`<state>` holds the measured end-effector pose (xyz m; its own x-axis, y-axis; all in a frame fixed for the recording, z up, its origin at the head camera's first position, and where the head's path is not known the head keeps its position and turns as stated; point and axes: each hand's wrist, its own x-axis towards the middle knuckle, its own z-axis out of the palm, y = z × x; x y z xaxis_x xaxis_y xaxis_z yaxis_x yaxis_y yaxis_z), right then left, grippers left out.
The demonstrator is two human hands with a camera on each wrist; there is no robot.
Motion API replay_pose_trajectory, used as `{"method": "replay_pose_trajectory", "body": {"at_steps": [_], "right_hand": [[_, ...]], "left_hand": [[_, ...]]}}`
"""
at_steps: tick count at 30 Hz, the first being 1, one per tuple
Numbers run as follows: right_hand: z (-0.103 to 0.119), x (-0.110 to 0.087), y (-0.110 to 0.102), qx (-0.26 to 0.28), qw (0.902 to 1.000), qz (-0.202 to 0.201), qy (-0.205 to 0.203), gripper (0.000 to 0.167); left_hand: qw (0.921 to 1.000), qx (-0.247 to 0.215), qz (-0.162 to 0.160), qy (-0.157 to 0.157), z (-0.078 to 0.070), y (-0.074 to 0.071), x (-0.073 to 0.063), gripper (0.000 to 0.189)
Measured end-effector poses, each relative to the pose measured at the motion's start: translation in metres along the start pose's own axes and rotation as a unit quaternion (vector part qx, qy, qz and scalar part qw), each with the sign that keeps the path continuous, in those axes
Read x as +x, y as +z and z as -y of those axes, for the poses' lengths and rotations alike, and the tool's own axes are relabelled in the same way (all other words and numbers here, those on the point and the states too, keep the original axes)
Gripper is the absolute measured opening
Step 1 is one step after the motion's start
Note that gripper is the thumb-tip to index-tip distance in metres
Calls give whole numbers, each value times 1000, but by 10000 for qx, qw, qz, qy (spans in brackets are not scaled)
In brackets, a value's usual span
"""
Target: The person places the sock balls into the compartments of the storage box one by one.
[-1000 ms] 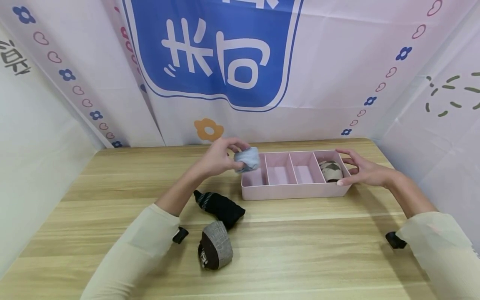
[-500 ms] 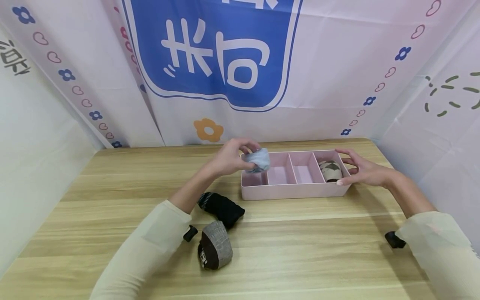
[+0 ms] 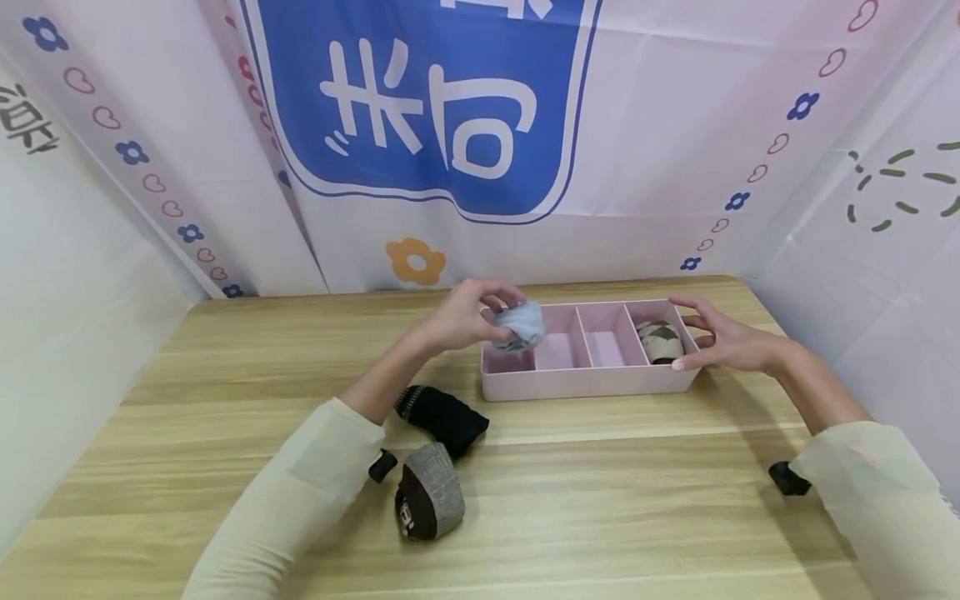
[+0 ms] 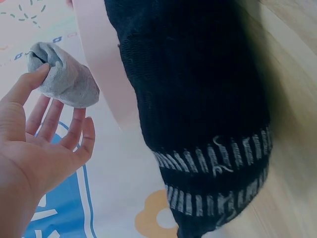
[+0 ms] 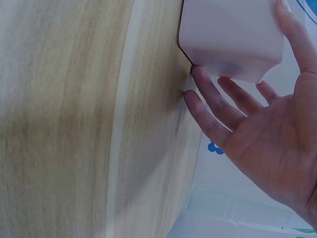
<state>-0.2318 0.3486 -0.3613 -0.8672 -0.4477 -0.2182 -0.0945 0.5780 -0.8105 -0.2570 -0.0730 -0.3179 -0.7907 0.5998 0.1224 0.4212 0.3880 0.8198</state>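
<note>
My left hand pinches a rolled light grey-blue sock between thumb and fingertips, over the left compartment of a pink divided box. The left wrist view shows the thumb on one side of this rolled sock. With thumb at the front corner and fingers at the back and end wall, my right hand holds the box's right end. A rolled camouflage-patterned sock sits in the rightmost compartment. Below the left forearm lie a black sock with white stripes and a grey-and-brown rolled sock.
The box stands near the back of a wooden table. A printed curtain hangs right behind the table's back edge, and white cloth closes off both sides.
My left hand has moved right with the rolled grey-blue sock, from the box's left edge to over its left compartments. The right hand and box have stayed put.
</note>
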Motion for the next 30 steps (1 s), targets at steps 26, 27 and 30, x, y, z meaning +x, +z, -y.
{"method": "replay_pose_trajectory", "body": {"at_steps": [26, 27, 30], "right_hand": [[1, 1, 0, -28, 10000, 6, 69, 105], [2, 1, 0, -29, 10000, 5, 68, 104], [2, 1, 0, -29, 10000, 8, 65, 105]], "left_hand": [[9997, 125, 102, 193, -17, 22, 23, 43], [9997, 136, 87, 196, -17, 23, 24, 43], [9997, 175, 58, 163, -18, 25, 27, 43]]}}
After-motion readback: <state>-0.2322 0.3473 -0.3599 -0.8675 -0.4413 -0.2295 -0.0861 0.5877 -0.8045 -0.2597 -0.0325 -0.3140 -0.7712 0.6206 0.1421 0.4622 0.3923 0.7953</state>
